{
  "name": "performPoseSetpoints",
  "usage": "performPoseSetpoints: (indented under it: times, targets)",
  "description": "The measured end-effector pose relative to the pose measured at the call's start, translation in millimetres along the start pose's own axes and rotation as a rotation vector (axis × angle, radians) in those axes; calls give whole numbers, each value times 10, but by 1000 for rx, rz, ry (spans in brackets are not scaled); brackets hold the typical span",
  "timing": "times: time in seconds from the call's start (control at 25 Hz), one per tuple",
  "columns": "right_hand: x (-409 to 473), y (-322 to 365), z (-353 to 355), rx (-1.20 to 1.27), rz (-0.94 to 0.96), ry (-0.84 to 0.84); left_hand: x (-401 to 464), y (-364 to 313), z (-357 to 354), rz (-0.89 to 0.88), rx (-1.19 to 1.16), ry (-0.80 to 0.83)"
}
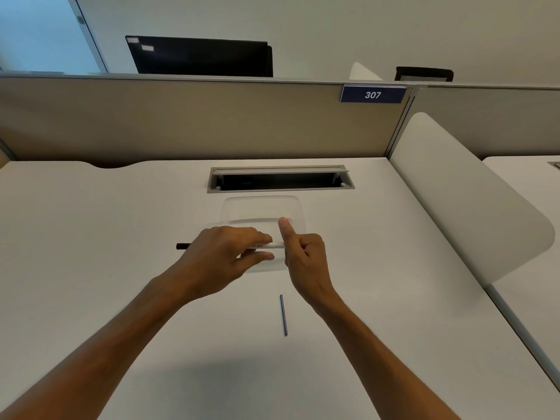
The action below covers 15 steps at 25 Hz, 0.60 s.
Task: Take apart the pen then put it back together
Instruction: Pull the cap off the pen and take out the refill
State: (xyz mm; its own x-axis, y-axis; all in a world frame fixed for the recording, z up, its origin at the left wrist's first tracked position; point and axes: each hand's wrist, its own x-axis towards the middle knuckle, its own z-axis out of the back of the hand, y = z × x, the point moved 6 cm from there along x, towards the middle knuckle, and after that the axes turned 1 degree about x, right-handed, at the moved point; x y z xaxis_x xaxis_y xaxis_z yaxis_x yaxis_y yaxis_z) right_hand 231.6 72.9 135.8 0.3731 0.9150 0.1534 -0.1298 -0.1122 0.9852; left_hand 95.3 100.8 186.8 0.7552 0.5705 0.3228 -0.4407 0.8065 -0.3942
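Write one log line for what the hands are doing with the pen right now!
stage: pen apart | left hand: holds white pen barrel | right hand: at barrel's end, grip unclear | blue refill: on desk | clear tray: behind hands

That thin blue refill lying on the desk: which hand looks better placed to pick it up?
Probably the right hand: the thin blue refill lies just below its wrist, and the left hand grips the white pen barrel.

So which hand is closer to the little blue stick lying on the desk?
The right hand. It is just above the blue stick, its wrist almost over the stick's far end. The left hand holds the white pen barrel farther off to the left.
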Motion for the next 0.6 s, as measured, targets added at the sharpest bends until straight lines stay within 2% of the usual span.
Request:
performPoseSetpoints:
  times: [0.24,0.6]
  targets:
    - [-32,52,1,50,109,16,-2,-34,34,-48,-43,16]
    - [-56,195,-1,18,325,20,88,-23,37,24,-201,159]
